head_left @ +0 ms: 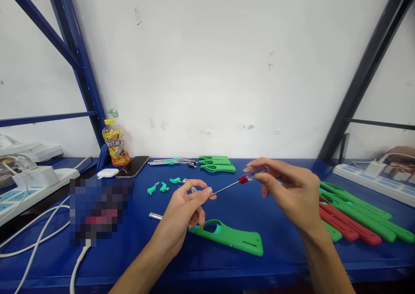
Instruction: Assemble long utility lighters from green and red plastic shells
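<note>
My right hand (292,192) grips a screwdriver (243,179) by its clear purple handle, with the red collar showing. The thin shaft slants down to the left. Its tip meets the fingertips of my left hand (181,209), whose thumb and finger are pinched together. What they pinch is too small and too hidden to name; a bit of metal shows by the fingers. Below lies a green gas lighter (236,238), its metal tube poking out left of my wrist and its middle partly covered. Teal trigger pieces (164,187) are scattered just beyond my left hand.
Metal lighter tubes (171,161) and green casings (216,164) lie at the back. Green and red casings (353,218) are piled on the right. A drink bottle (116,145), a phone (132,167), a white case (107,173), cables and power strips (382,179) flank the blue table (136,259).
</note>
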Demonstrator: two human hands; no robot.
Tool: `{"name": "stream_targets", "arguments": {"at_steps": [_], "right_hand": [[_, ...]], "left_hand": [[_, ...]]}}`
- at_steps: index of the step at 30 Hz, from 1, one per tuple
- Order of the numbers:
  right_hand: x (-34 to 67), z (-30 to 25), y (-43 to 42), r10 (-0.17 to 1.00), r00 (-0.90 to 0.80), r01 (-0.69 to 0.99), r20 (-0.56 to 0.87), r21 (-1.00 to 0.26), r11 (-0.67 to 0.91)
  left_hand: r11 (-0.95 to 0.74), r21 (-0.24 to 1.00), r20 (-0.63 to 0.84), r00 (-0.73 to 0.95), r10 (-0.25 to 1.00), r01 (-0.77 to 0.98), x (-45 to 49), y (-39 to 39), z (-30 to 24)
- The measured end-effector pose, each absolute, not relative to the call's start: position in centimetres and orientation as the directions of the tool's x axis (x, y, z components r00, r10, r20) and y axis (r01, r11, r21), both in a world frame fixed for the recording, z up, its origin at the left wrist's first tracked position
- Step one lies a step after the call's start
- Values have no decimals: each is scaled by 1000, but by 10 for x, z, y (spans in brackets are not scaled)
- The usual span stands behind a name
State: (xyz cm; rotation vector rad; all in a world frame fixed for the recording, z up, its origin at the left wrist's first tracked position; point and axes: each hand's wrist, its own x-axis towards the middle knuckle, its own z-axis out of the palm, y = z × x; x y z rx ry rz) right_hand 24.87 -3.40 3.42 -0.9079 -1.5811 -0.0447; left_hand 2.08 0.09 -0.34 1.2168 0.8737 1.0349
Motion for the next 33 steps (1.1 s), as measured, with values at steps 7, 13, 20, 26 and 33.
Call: {"name": "stream_targets", "arguments": {"at_steps": [7, 13, 20, 26, 33], "right_hand": [[249, 34, -34, 454, 36, 601, 890, -382, 702], [249, 34, -35, 456, 42, 597, 889, -389, 702], [250, 32, -34, 471, 54, 589, 881, -409, 697], [250, 34, -33, 508, 106, 564, 855, -472, 678], [251, 35, -35, 580, 105, 502, 808, -546, 670]], "left_hand": [[60, 989, -19, 288, 958, -133, 19, 1, -3], [57, 992, -20, 307, 952, -112, 17, -1, -3], [39, 990, 4, 309, 951, -133, 18, 0, -3], [-31, 989, 75, 307, 949, -145, 19, -1, -3], [-148, 981, 180, 307, 935, -126, 27, -9, 2]]}}
